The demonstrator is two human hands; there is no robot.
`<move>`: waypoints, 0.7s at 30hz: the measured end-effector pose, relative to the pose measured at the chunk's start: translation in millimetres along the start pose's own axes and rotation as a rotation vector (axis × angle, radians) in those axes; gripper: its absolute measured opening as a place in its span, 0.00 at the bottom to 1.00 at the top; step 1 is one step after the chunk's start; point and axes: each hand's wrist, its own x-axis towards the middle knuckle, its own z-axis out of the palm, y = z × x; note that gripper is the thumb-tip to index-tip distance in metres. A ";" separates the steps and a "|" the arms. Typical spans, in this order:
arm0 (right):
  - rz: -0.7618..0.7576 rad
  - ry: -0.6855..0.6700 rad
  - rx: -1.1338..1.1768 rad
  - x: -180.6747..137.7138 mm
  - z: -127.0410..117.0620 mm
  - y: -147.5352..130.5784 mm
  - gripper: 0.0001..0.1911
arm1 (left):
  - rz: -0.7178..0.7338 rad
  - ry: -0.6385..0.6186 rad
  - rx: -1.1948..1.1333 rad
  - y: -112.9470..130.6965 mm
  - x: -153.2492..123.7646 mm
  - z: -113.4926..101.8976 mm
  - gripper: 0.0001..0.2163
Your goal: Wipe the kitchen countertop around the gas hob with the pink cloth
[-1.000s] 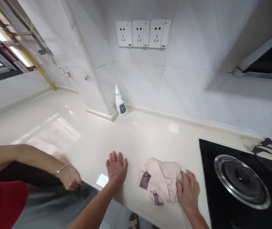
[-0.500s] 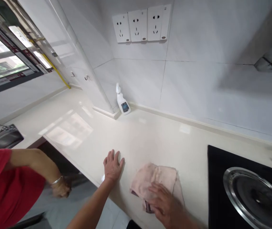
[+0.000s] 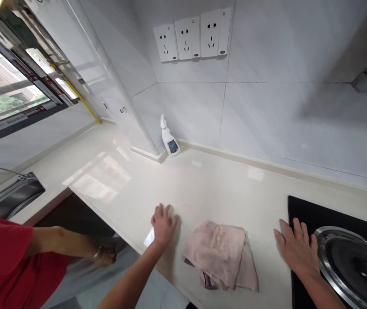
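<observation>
Pale pink folded cloth [image 3: 220, 255], lower centre-right of the frame. The soft fabric lies flat on a cream countertop [image 3: 209, 189], loosely doubled, with shallow creases across its upper face. A lower layer projects past the upper one at the lower right, ending in a corner. Dark purple markings [image 3: 207, 281] show at the lower left edge, partly tucked beneath the fold; their detail is too small to tell. The cloth rests near the counter's front edge.
</observation>
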 end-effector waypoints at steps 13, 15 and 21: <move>0.028 0.093 -0.052 2.0 -4.4 -13.5 0.38 | 0.881 -0.472 -0.261 145.0 -84.8 -2.1 0.31; 0.026 0.098 -0.043 2.3 -2.4 -10.8 0.39 | 0.838 -0.472 -0.263 133.0 -82.8 -1.9 0.31; 0.065 0.056 -0.006 1.6 -1.0 -8.7 0.42 | 0.483 -0.339 -0.029 32.4 -86.7 -4.2 0.34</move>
